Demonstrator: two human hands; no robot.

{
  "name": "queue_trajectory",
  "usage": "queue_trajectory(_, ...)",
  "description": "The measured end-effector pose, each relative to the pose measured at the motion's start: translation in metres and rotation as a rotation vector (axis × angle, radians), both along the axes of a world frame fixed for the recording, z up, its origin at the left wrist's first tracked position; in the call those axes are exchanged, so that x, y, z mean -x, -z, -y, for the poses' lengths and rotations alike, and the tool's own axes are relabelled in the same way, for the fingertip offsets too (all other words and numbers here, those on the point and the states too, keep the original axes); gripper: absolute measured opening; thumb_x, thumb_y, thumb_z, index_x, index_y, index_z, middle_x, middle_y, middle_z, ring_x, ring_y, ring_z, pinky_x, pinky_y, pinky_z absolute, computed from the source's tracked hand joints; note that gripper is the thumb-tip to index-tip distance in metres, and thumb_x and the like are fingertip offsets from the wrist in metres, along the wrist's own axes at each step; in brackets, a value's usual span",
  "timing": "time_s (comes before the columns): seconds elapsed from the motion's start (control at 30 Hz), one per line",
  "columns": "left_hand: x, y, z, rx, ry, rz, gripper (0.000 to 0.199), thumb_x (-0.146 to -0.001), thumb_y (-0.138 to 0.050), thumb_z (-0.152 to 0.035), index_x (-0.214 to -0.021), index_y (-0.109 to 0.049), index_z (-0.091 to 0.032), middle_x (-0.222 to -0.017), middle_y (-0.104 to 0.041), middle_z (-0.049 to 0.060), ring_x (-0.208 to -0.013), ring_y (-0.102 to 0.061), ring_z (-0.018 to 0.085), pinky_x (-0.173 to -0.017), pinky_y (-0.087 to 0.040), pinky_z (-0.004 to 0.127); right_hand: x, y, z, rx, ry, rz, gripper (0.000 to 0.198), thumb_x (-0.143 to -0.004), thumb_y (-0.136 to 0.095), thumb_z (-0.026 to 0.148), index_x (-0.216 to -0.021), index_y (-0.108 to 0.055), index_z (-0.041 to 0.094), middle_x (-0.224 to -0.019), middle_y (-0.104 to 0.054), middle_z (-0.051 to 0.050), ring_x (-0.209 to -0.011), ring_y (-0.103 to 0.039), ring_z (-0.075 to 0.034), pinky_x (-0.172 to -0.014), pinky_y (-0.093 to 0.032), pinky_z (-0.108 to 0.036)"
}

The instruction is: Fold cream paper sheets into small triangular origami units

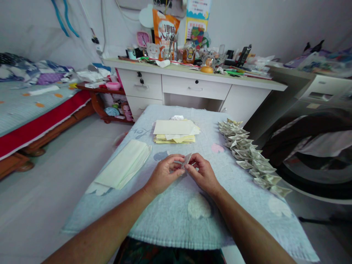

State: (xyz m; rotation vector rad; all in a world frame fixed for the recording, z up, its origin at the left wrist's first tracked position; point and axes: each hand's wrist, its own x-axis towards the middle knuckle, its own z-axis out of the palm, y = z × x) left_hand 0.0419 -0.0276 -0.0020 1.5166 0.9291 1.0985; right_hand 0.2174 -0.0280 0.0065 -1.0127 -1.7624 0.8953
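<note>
Between the fingertips of both hands is a small piece of folded paper (pixel 187 160), whitish and standing on edge. My left hand (pixel 166 170) pinches its left side with the thumb and fingers. From the right, my right hand (pixel 202 170) grips it in the same way. A stack of pale greenish paper sheets (pixel 123 163) lies to the left of my left hand. Beyond the hands sits a pile of cream and yellow paper (pixel 174 128). Along the right side of the table runs a long cluster of folded paper pieces (pixel 249 156) with pointed ends.
A light blue cloth (pixel 170 212) with pale patterns covers the table. Behind it stands a white desk (pixel 196 84) crowded with jars and small items. A washing machine (pixel 321 146) is close on the right, a bed (pixel 35 106) on the left.
</note>
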Motion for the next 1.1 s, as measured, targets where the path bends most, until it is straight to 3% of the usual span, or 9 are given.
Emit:
queue_trajectory(0.37,0.002,-0.004,0.000,0.072,0.034,0.080,0.029,-0.077,-0.067,-0.023,-0.104,-0.059,-0.017,-0.120,-0.061,0.010,-0.088,-0.067,0.017,-0.079,-0.052,0.029,-0.001,-0.001,0.000,-0.003,-0.013,-0.004,0.010,-0.088,-0.057,0.029,-0.091,-0.055,0.020,-0.083,-0.060,-0.001,-0.073,-0.057,-0.013,-0.064,-0.045,-0.023)
queue_trajectory(0.53,0.001,-0.004,0.001,0.145,0.036,0.098,0.036,-0.078,-0.065,-0.023,-0.112,-0.055,-0.017,-0.088,-0.071,0.006,-0.076,-0.067,0.016,-0.069,-0.050,0.025,0.000,-0.002,0.002,-0.009,0.015,0.014,0.008,-0.085,-0.056,0.021,-0.092,-0.054,0.019,-0.078,-0.058,0.001,-0.066,-0.053,-0.011,-0.061,-0.043,-0.022)
queue_trajectory(0.63,0.000,-0.005,0.002,0.171,0.018,0.096,0.035,-0.078,-0.063,-0.022,-0.111,-0.054,-0.016,-0.080,-0.071,0.005,-0.068,-0.065,0.014,-0.063,-0.048,0.023,0.002,-0.003,0.003,-0.022,0.026,0.019,0.013,-0.081,-0.054,0.015,-0.093,-0.052,0.020,-0.076,-0.055,0.002,-0.064,-0.050,-0.011,-0.059,-0.041,-0.022)
queue_trajectory(0.93,-0.003,-0.008,-0.003,0.212,-0.027,0.270,0.024,-0.072,-0.064,-0.014,-0.095,-0.057,-0.016,-0.085,-0.065,0.000,-0.071,-0.060,0.011,-0.067,-0.047,0.021,0.001,-0.003,0.001,-0.130,-0.017,0.078,0.025,-0.079,-0.049,0.010,-0.100,-0.059,0.020,-0.087,-0.056,-0.003,-0.076,-0.051,-0.015,-0.069,-0.042,-0.026)
queue_trajectory(1.1,-0.002,-0.012,-0.002,0.354,-0.001,0.405,0.021,-0.070,-0.063,-0.016,-0.091,-0.058,-0.015,-0.080,-0.064,0.001,-0.071,-0.060,0.013,-0.068,-0.049,0.026,-0.001,-0.006,0.001,-0.139,-0.023,0.098,0.027,-0.078,-0.049,0.009,-0.096,-0.063,0.022,-0.085,-0.056,-0.003,-0.077,-0.053,-0.016,-0.070,-0.042,-0.028)
